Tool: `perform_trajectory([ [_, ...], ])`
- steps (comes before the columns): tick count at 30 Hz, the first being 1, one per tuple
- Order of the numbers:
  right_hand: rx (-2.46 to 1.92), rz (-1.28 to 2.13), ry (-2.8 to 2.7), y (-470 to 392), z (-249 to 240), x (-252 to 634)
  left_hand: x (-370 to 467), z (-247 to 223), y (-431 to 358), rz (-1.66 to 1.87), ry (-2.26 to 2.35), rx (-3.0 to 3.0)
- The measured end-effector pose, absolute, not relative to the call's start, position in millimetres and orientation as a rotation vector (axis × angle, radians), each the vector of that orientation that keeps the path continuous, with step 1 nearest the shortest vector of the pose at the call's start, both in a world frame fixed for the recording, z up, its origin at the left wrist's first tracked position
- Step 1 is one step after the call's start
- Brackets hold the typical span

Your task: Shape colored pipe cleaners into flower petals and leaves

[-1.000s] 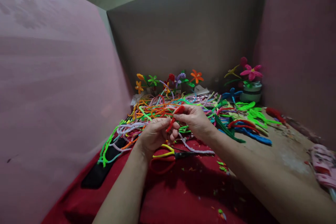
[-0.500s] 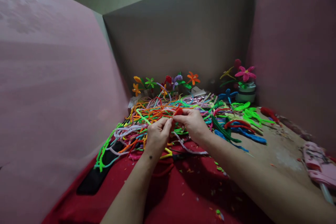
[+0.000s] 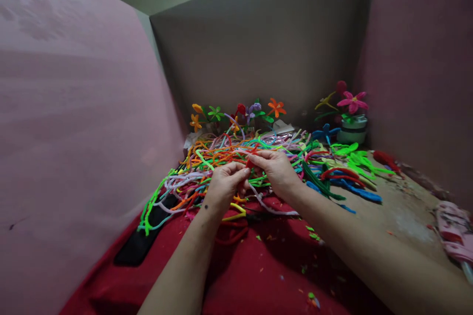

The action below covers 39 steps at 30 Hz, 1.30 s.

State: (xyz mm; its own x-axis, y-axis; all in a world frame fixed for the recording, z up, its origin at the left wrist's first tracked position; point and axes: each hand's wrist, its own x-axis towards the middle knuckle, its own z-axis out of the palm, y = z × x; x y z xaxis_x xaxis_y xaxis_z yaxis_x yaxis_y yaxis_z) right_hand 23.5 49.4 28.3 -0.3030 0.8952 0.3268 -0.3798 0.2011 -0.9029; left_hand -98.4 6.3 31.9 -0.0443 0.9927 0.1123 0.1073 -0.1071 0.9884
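A small red fuzzy pipe cleaner piece is pinched between the thumb and fingers of my right hand. Just to its left, my left hand has its thumb and fingertips closed around the lower part of the red piece, which my fingers mostly hide. Both hands hover over a tangled heap of coloured pipe cleaners. A pale lilac pipe cleaner trails out of the heap below my right hand, and a bent yellow one lies under my left.
Fuzzy flowers stand at the back, including an orange one and a pink one by a pale green jar. Scraps dot the red cloth. A black flat object lies left, a pink tool right.
My fingertips, which met around the red piece, have drawn slightly apart, and the left thumb has shifted. The whole scene sits a little further right in view.
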Motion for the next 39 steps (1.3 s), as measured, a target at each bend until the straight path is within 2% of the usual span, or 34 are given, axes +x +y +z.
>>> perform_trajectory([
  [5,-0.647,1.136,-1.344,46,23,18,-95,27,7,1.273,1.277,1.266],
  [9,-0.656,1.082,-1.392,49,23,20,-97,28,7,1.234,1.2,1.27],
  [17,-0.581,1.395,-1.271,49,27,22,-100,27,9,1.231,1.187,1.297],
  [25,-0.617,1.362,-1.246,57,20,25,-95,27,9,1.178,1.226,1.353],
  [33,-0.496,1.548,-1.148,54,25,23,-91,25,9,1.235,1.248,1.292],
  [39,-0.583,1.471,-1.228,53,22,20,-92,24,10,1.242,1.294,1.323],
])
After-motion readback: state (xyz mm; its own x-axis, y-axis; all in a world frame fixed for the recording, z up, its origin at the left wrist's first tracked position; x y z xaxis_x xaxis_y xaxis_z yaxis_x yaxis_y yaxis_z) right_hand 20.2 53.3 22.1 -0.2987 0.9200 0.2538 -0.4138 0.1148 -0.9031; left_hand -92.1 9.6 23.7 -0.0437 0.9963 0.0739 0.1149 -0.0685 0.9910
